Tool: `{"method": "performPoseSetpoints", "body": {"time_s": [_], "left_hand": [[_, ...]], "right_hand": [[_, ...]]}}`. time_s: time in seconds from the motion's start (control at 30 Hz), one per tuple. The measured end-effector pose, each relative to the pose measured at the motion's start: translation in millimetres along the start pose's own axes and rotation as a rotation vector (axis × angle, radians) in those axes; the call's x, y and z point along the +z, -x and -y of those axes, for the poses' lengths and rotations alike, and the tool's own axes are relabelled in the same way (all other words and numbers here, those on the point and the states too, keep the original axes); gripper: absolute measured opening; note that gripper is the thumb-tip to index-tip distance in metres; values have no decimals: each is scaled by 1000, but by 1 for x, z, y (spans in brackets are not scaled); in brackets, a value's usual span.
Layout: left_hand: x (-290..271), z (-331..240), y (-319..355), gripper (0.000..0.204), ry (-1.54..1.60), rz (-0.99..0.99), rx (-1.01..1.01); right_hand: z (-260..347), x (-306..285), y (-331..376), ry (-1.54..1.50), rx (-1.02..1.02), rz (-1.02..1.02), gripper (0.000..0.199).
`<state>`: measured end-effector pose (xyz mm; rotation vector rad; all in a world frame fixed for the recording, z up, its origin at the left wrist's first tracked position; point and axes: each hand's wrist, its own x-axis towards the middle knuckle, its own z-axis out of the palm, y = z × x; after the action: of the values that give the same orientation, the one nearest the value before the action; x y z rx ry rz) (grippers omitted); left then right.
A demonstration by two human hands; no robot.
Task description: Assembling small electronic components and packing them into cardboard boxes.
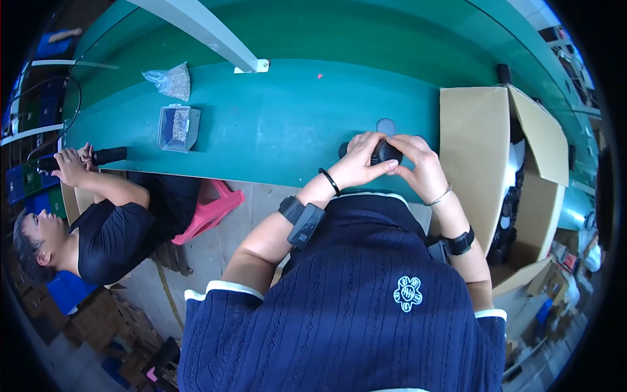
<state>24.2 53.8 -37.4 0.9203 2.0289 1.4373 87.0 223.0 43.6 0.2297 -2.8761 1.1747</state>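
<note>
A black round, cylindrical part (388, 152) is held between my two hands over the near edge of the green table. My left hand (356, 161) wraps round it from the left, its thumb along the near side. From the right, the fingers of my right hand (420, 164) close on the part's top and side, the fingertips of both hands almost meeting. Just beyond my fingers lies a flat grey disc with a dark rim (386, 127). Another black piece (343, 150) shows partly behind my left hand; what kind it is I cannot tell.
An open cardboard box (473, 144) with black parts stands close on my right. Farther left sit a clear bin of small grey bits (178, 129) and a plastic bag (171, 81). A co-worker (114, 215) at far left handles a black cylinder (110, 155). A metal post (202, 29) rises behind.
</note>
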Motion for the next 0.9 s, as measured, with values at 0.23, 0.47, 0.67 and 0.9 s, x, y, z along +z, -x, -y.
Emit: {"method": "performPoseSetpoints", "body": {"time_s": [0.23,0.47,0.67,0.9], "left_hand": [[1,-2,1,57,-64,-21,25],[-1,-2,5,56,-12,-28,-17],[-3,-1,0,55,-38,-34,-7],[1,-9,-24,50,40,-93,68]], "right_hand": [[1,3,0,79,34,8,49],[0,9,3,-32,9,-44,49],[0,7,-4,-26,-16,-46,48],[-6,-4,-2,38,-43,-64,48]]}}
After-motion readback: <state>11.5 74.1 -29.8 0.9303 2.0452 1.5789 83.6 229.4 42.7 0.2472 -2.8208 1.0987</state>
